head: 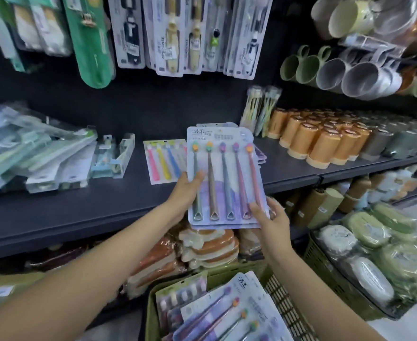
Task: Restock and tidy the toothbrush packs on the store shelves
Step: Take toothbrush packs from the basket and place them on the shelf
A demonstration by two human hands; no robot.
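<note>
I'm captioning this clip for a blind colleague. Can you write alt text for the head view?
Two hands, left hand and right hand, hold a small stack of five-toothbrush packs over a dark store shelf. A green basket below holds more packs; orange cups stand to the right.

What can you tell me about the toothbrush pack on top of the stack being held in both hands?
The top toothbrush pack is a flat pale blue and lilac card with a clear blister holding five long brushes side by side, heads up, with coloured tips. It tops a small stack of like packs, tilted over the dark shelf edge. The left hand grips its left side; the right hand holds the lower right corner.
</note>
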